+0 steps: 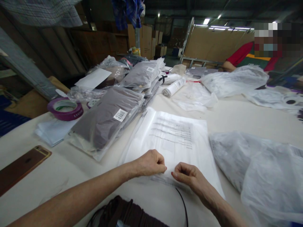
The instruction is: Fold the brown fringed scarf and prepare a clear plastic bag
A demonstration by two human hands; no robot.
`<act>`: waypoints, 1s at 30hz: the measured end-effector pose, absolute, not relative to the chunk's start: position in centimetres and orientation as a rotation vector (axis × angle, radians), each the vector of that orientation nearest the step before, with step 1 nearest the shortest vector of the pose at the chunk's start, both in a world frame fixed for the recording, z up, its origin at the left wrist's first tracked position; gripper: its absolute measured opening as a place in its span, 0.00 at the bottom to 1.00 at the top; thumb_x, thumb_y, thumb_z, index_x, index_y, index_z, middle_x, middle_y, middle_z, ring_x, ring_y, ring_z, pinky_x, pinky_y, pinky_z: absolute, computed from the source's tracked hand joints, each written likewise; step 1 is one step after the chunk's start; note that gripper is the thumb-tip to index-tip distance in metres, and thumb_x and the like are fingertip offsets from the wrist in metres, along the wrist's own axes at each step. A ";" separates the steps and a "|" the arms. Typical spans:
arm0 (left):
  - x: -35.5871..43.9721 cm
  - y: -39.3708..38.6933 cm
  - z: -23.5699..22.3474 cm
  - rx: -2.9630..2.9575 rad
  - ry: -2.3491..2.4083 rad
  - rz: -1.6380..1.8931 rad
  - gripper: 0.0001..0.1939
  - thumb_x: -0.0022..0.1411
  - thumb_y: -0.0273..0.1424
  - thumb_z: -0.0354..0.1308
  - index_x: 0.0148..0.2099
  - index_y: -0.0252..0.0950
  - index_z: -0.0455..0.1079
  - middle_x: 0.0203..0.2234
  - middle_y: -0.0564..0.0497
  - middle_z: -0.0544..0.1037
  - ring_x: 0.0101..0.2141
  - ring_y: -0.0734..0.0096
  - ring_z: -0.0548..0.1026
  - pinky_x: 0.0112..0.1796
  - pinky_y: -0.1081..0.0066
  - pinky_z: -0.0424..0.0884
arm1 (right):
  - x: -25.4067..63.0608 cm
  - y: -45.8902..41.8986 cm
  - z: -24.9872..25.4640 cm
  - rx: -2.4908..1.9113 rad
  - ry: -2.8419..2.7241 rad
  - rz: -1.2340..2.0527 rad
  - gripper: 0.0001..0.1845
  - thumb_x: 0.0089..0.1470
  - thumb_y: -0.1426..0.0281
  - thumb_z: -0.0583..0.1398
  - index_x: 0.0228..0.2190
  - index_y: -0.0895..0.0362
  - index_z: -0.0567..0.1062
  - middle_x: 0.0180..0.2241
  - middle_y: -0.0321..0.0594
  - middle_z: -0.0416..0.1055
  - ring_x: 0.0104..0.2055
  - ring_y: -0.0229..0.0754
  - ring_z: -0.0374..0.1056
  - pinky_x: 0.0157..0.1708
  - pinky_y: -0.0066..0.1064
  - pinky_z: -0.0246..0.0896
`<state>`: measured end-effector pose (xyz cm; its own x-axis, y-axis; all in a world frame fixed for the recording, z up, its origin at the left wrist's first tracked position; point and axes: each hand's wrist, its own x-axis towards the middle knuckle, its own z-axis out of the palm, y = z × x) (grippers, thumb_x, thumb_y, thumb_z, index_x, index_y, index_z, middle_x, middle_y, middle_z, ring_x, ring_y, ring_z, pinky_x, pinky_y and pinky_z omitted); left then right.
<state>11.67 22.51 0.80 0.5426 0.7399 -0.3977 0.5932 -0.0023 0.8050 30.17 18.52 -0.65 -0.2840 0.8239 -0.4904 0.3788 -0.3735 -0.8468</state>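
Observation:
In front of me lies a flat stack of clear plastic bags (170, 135) printed with several lines of dark text. My left hand (150, 162) is closed over the near part of the stack, thumb and fingers pinching the top plastic bag. Just to its right, my right hand (189, 175) pinches the same bag between thumb and forefinger; the exact grip on the thin film is hard to see. Below my hands, at the near edge, sits a dark brown bundle of cord or fabric (127, 212), with a thin black cord (184, 201) curving beside it.
Left of the stack lie bagged grey garments (106, 116) with barcode labels, purple tape (65, 108), white papers (54, 129) and a phone (23, 167). Filled translucent bags (265, 176) lie right. A plastic roll (174, 87) lies farther back. A person in red sleeves (241, 53) is across the table.

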 end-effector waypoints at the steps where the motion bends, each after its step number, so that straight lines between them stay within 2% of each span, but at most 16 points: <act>1: 11.7 22.4 0.8 1.720 1.127 0.158 0.07 0.48 0.26 0.53 0.20 0.32 0.66 0.13 0.59 0.60 0.18 0.80 0.59 0.19 0.78 0.53 | 30.0 18.4 -0.7 -1.610 -1.535 1.663 0.16 0.43 0.56 0.58 0.21 0.56 0.63 0.20 0.30 0.55 0.24 0.33 0.49 0.26 0.29 0.43; 5: 11.9 21.7 0.3 1.932 1.110 0.139 0.06 0.51 0.23 0.53 0.23 0.32 0.69 0.16 0.57 0.66 0.22 0.77 0.64 0.24 0.77 0.58 | 29.3 17.5 -0.8 -1.703 -1.808 1.404 0.10 0.47 0.62 0.56 0.26 0.56 0.68 0.22 0.33 0.62 0.27 0.37 0.57 0.28 0.31 0.50; 8: 11.6 20.7 -0.2 2.142 1.109 0.136 0.06 0.55 0.23 0.52 0.29 0.31 0.70 0.24 0.49 0.73 0.29 0.68 0.69 0.32 0.70 0.63 | 28.9 16.4 -1.4 -1.751 -2.149 0.991 0.06 0.50 0.69 0.54 0.29 0.55 0.70 0.28 0.37 0.67 0.31 0.40 0.62 0.32 0.33 0.54; 10: 11.2 20.0 -0.4 2.257 1.076 0.127 0.06 0.58 0.23 0.51 0.32 0.30 0.69 0.28 0.45 0.74 0.33 0.63 0.69 0.36 0.65 0.64 | 28.8 15.7 -2.0 -1.693 -2.319 0.636 0.07 0.53 0.73 0.52 0.27 0.55 0.69 0.28 0.38 0.67 0.31 0.41 0.63 0.32 0.33 0.55; 13: 10.3 19.1 -0.3 2.597 1.047 0.127 0.08 0.57 0.18 0.48 0.33 0.31 0.67 0.30 0.44 0.73 0.33 0.60 0.69 0.34 0.63 0.65 | 28.8 14.8 -2.7 -1.453 -2.372 0.210 0.09 0.52 0.79 0.51 0.27 0.56 0.67 0.25 0.36 0.65 0.28 0.39 0.61 0.28 0.29 0.54; 15: 9.6 18.8 -0.3 2.856 1.105 0.171 0.10 0.55 0.16 0.47 0.32 0.33 0.66 0.29 0.46 0.71 0.32 0.60 0.68 0.32 0.63 0.66 | 29.0 14.3 -2.7 -1.278 -2.398 0.067 0.09 0.53 0.81 0.50 0.30 0.56 0.67 0.25 0.36 0.64 0.27 0.38 0.59 0.28 0.28 0.53; 18: 8.0 18.6 -0.4 3.008 1.291 0.292 0.09 0.55 0.16 0.47 0.32 0.34 0.65 0.27 0.48 0.71 0.28 0.61 0.68 0.29 0.64 0.66 | 30.4 13.6 -2.5 -1.205 -2.459 -0.102 0.11 0.54 0.81 0.48 0.31 0.56 0.66 0.26 0.36 0.63 0.27 0.38 0.57 0.29 0.30 0.52; 21: 6.0 18.3 -0.9 3.022 1.425 0.441 0.11 0.56 0.16 0.46 0.30 0.34 0.65 0.25 0.49 0.70 0.27 0.64 0.67 0.28 0.67 0.65 | 33.6 12.7 -3.0 -1.339 -2.476 -0.321 0.12 0.54 0.81 0.48 0.33 0.56 0.67 0.26 0.36 0.64 0.28 0.39 0.58 0.30 0.31 0.52; 25: 3.2 17.6 -1.6 2.945 1.530 0.595 0.14 0.59 0.16 0.43 0.28 0.35 0.64 0.25 0.49 0.69 0.28 0.66 0.68 0.31 0.70 0.65 | 38.5 10.9 -4.3 -1.502 -2.453 -0.632 0.09 0.57 0.74 0.49 0.36 0.60 0.68 0.28 0.40 0.66 0.31 0.41 0.64 0.32 0.30 0.58; 28: 1.8 17.3 -1.9 2.882 1.738 0.681 0.12 0.60 0.19 0.45 0.28 0.34 0.64 0.23 0.50 0.68 0.28 0.66 0.69 0.31 0.70 0.65 | 40.3 9.1 -4.9 -1.546 -2.418 -0.700 0.13 0.60 0.69 0.46 0.38 0.61 0.68 0.31 0.43 0.69 0.33 0.39 0.68 0.30 0.25 0.61; 30: 1.4 17.3 -2.0 2.882 1.822 0.689 0.10 0.61 0.22 0.46 0.28 0.35 0.64 0.23 0.50 0.68 0.27 0.66 0.70 0.30 0.70 0.65 | 40.5 8.2 -5.1 -1.570 -2.390 -0.665 0.14 0.60 0.67 0.46 0.39 0.61 0.68 0.31 0.42 0.71 0.30 0.37 0.70 0.26 0.23 0.61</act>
<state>1.38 17.30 -2.01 0.3906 0.7779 0.4922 0.9090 -0.4104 -0.0727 40.54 8.19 -5.10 -0.4133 0.8151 0.4060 0.9076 0.3327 0.2560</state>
